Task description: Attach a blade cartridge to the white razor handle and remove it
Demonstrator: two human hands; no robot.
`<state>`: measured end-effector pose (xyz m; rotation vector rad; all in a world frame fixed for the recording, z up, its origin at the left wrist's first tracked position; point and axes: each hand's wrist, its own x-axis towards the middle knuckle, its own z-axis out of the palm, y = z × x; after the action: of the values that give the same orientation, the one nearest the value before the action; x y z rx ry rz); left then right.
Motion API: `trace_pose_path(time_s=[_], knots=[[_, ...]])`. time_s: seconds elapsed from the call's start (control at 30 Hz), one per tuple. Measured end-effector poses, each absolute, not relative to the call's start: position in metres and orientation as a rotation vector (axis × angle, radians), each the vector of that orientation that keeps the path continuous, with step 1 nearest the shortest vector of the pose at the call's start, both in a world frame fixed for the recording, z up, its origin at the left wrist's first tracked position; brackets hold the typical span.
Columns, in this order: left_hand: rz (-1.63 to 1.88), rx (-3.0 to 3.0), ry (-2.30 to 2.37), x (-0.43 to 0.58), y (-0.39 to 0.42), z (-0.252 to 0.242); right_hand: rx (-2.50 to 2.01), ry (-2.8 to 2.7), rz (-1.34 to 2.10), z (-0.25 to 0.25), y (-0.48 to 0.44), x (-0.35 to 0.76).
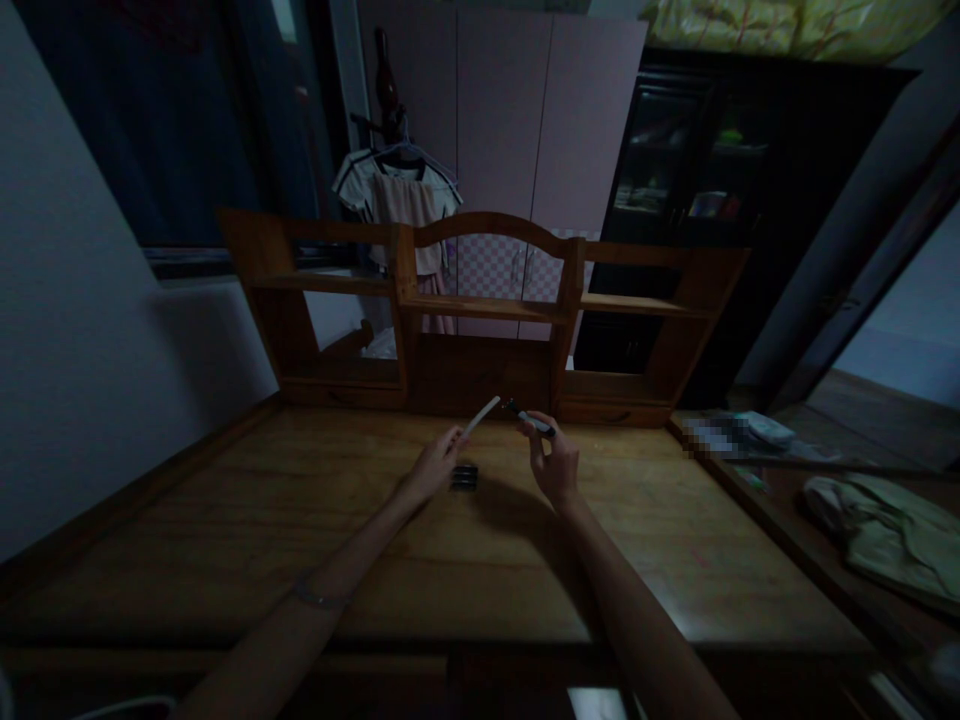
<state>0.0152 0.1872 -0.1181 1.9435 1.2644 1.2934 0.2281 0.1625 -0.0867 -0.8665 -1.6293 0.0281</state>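
My left hand (441, 459) is closed around one end of a slim, flat, whitish strip (482, 413) that points up and to the right. My right hand (553, 462) grips a pen-shaped thing (534, 422) with a pale barrel and dark ends, its tip aimed at the strip. A small gap shows between the tip and the strip. Beneath, beside my left hand, several small glossy black pieces (464, 478) lie in a row on the wooden desk (360, 590); what they are is too dim to tell.
A wooden shelf unit (480, 312) stands along the desk's back edge. At the right lies folded pale cloth (892, 535) on a lower surface, near a blurred-out item (716, 437). Beyond are a pink wardrobe (499, 120), a dark cabinet (795, 160) and hanging clothes (405, 205).
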Motion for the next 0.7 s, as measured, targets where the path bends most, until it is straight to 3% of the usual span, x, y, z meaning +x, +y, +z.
trace_pose_path(time_s=[0.47, 0.7], knots=[[1.239, 2.048, 1.261, 0.017, 0.183, -0.114, -0.862, -1.617, 0.094, -0.084, 0.159, 0.229], [1.277, 1.976, 1.475, 0.006, 0.197, -0.129, -0.839, -1.418, 0.304, -0.083, 0.161, 0.226]])
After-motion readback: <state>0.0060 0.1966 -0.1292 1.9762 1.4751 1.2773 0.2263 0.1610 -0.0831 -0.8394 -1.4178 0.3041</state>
